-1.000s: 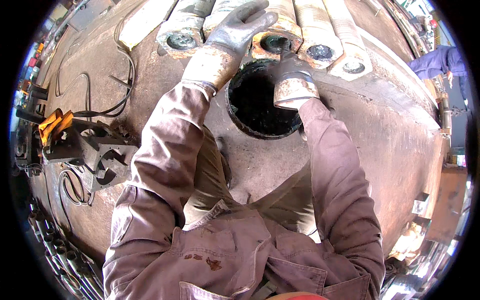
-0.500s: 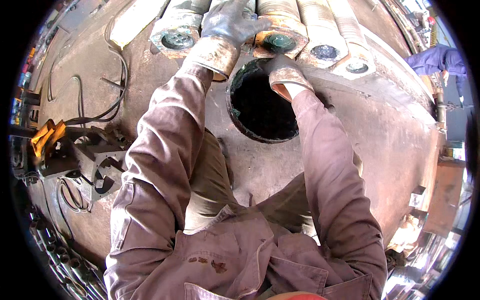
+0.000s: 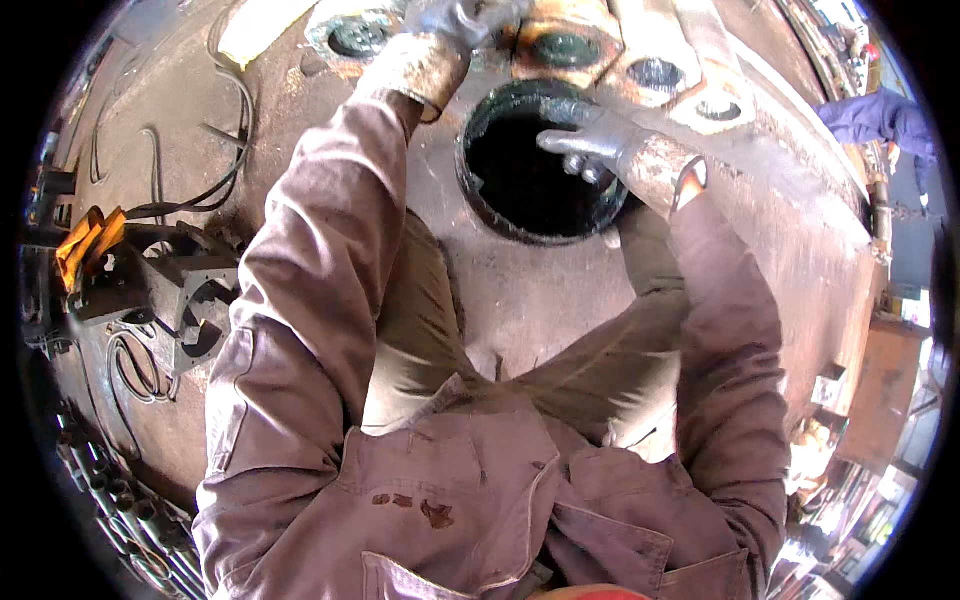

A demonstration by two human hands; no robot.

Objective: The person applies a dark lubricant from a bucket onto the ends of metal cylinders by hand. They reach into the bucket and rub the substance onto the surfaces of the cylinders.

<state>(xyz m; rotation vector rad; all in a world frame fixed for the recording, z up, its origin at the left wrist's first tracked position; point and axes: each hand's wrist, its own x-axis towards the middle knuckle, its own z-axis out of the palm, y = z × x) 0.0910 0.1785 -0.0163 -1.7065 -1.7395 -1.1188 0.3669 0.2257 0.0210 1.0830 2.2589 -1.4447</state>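
My left hand point(image 3: 458, 22), in a dark, dirty glove with a pale cuff, lies at the top edge against a row of thick metal cylinders, its fingers apart and partly cut off by the picture edge. Beside it is a cylinder end point(image 3: 562, 48) with rusty orange edges and a dark, greasy round socket. My right hand point(image 3: 592, 142), in a grey glove, hangs over the mouth of a round black bucket point(image 3: 472, 190). Its index finger points left and the others are loosely bent, with nothing seen in them. The bucket's inside is too dark to make out.
More cylinder ends point(image 3: 655, 78) line the far side. At left, black cables point(image 3: 243, 120) lie on the brown floor near a metal bracket point(image 3: 165, 285) and a yellow-orange piece point(image 3: 88, 245). Several pipes point(image 3: 125, 515) lie lower left. Another person's blue sleeve point(image 3: 870, 118) shows far right.
My right hand has drawn back from the cylinder end to above the bucket, its fingers now in sight. My left hand appears higher, its fingers more bent. The whole view has shifted slightly.
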